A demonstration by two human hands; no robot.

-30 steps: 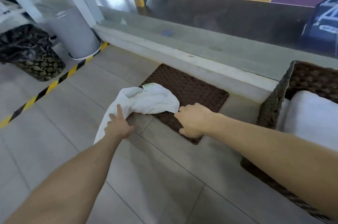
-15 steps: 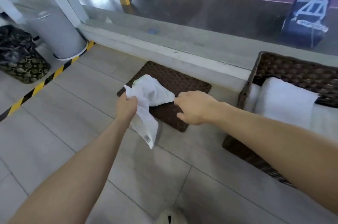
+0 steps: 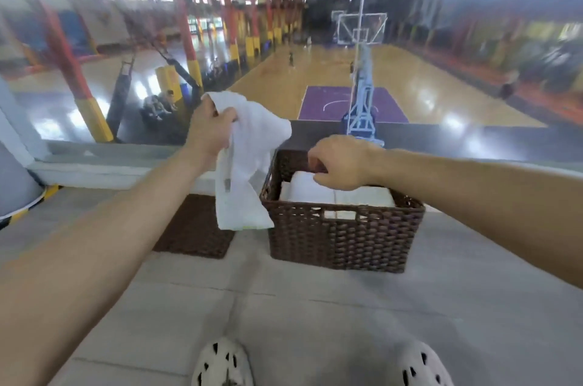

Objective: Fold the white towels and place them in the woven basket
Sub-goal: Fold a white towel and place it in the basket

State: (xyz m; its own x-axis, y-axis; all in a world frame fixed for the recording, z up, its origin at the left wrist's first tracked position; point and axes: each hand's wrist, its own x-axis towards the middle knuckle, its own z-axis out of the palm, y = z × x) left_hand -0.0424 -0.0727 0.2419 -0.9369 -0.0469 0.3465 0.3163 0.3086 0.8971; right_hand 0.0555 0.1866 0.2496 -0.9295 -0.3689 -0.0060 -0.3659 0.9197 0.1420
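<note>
My left hand (image 3: 209,128) is raised and grips the top edge of a white towel (image 3: 244,177), which hangs loose and unfolded in the air just left of the woven basket (image 3: 342,240). The dark brown basket stands on the tiled floor and holds folded white towels (image 3: 344,194). My right hand (image 3: 342,163) hovers over the basket's far side with its fingers curled in. Nothing shows in it, and it is apart from the hanging towel.
A brown woven mat (image 3: 194,229) lies on the floor left of the basket, below the towel. A low ledge (image 3: 104,166) with a glass wall runs behind both. A grey column base (image 3: 14,187) stands at far left. My white shoes (image 3: 222,363) show at the bottom.
The towel has been lifted off the mat and now hangs from my left hand alone. My right hand let go of its corner and moved over the basket. The view tilted up.
</note>
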